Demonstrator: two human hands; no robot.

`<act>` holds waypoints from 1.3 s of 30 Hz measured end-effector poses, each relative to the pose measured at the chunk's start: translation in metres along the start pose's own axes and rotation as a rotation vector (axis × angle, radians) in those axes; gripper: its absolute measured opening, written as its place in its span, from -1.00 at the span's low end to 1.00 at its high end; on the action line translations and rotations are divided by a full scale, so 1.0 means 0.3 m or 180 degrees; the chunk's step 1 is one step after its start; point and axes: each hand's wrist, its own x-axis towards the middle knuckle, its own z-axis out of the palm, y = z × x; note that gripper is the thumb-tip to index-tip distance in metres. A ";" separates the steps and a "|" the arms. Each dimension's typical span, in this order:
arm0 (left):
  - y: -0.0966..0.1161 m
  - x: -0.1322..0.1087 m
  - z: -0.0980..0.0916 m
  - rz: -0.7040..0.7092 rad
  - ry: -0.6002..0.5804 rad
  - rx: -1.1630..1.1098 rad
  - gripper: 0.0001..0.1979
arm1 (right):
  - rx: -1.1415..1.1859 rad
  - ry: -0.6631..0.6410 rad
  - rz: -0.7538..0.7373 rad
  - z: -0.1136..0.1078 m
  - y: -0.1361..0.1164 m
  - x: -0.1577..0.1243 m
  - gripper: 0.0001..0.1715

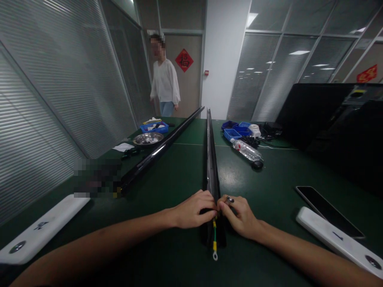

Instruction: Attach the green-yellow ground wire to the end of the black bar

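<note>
A long black metal rail [212, 167] runs away from me across the green table. At its near end hangs a short green-and-yellow ground wire [214, 235] with a ring terminal [215, 256] at its lower tip. My left hand [194, 209] bends over the rail from the left, thumb and fingers closed at the wire's upper end. From the other side my right hand [239, 215], wearing a ring, pinches close to the same spot. The fingertips nearly meet and hide what lies between them.
Another black rail [158, 149] lies slantwise at left. Beyond it are a metal bowl [148, 138] and a blue tray [154, 127]. A plastic bottle [247, 150] and blue bins [232, 134] sit right. White devices [44, 227] flank me; a phone [329, 211] lies right. A person [165, 81] stands beyond the table.
</note>
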 end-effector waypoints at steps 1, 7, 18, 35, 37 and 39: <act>0.001 0.000 0.000 -0.0003 0.0005 -0.0007 -0.80 | 0.0028 -0.0048 0.0018 -0.002 -0.001 0.000 -0.69; 0.004 -0.001 0.001 -0.0081 -0.0004 -0.0055 -0.78 | 0.0200 -0.0136 0.0004 -0.009 0.000 0.005 -0.66; -0.003 -0.002 0.006 -0.0082 0.0024 -0.0075 -0.82 | 0.0501 -0.0227 -0.0052 -0.006 0.013 0.006 -0.59; 0.000 -0.004 0.003 -0.0077 0.0029 -0.0103 -0.84 | 0.0506 -0.0265 -0.0026 -0.006 0.018 0.003 -0.64; -0.003 -0.004 0.004 -0.0062 0.0025 -0.0105 -0.83 | 0.0432 -0.0243 -0.0010 -0.006 0.016 0.003 -0.66; -0.004 -0.003 0.004 -0.0040 0.0022 -0.0097 -0.83 | 0.0365 -0.0238 0.0005 -0.007 0.013 0.003 -0.66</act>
